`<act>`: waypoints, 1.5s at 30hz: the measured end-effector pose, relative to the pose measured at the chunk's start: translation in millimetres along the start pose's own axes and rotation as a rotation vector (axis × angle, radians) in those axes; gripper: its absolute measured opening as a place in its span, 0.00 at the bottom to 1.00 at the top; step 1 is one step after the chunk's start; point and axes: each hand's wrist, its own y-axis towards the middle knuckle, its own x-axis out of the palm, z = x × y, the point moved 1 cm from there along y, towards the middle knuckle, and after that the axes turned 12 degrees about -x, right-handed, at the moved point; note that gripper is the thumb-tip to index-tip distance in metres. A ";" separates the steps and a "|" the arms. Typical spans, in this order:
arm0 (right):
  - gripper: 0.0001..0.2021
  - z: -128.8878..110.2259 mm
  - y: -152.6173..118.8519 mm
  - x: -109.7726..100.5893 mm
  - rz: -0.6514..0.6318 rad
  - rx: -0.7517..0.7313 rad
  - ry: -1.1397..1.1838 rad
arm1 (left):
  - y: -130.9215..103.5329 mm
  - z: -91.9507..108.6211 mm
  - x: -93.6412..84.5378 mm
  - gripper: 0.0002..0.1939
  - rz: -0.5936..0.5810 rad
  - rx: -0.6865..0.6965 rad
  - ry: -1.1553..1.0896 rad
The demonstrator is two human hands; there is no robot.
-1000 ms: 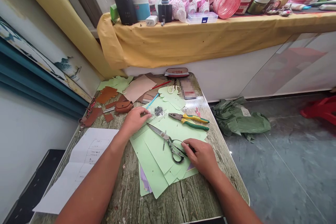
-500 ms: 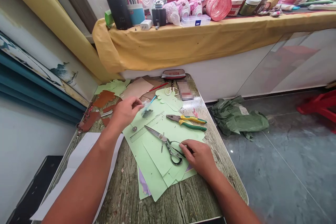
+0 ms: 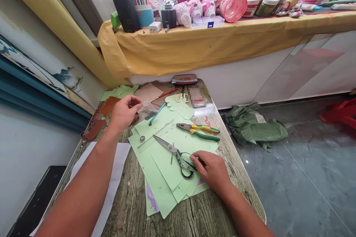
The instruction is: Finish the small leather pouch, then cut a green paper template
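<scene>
Over the far left part of the table, my left hand has its fingers pinched on the edge of a clear plastic bag with small dark pieces inside. My right hand has curled fingers on the handle loop of the metal scissors, which lie on stacked light green sheets. Beside the blades is a clear ruler with a round metal button-like piece at its left end. Pliers with yellow and green handles lie behind the scissors. A blue pen-like stick rests right of the bag.
Brown leather-like pieces and green cut scraps cover the far left corner. A white sheet lies under my left forearm. At the back stands a case. A crowded ledge with a yellow cloth rises behind the table.
My left hand has moved left with the plastic bag, drawing it off the green sheets and away from the blue stick. My right hand stays at the scissors.
</scene>
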 end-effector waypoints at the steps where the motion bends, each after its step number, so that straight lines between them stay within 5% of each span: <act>1: 0.17 0.1 -0.1 0.1 0.000 -0.003 0.001 | 3.9 -2.0 -1.8 0.11 0.012 0.020 -0.012; 14: 0.17 1.5 -0.9 1.0 0.014 -0.024 -0.019 | 19.2 -9.0 -11.3 0.15 0.211 -0.139 0.155; 20: 0.17 1.7 -0.5 0.9 -0.002 -0.025 -0.020 | 24.2 -14.4 11.3 0.21 0.077 -0.321 -0.097; 25: 0.16 2.6 -1.0 1.5 0.002 -0.020 -0.017 | 5.2 -25.1 16.3 0.25 0.045 -0.180 -0.012; 28: 0.16 2.6 -1.1 1.2 0.004 -0.019 -0.016 | -15.3 -35.6 15.3 0.10 -0.069 -0.083 0.340; 31: 0.16 2.1 -1.0 0.8 0.003 -0.014 -0.015 | -30.1 -40.8 21.0 0.07 -0.129 -0.074 0.482; 38: 0.17 0.7 -0.6 0.1 0.008 -0.019 -0.020 | -40.7 -38.4 39.7 0.05 -0.129 -0.042 0.489; 45: 0.17 1.2 0.2 0.2 0.006 -0.023 -0.024 | -34.1 -26.5 29.6 0.05 -0.117 -0.064 0.412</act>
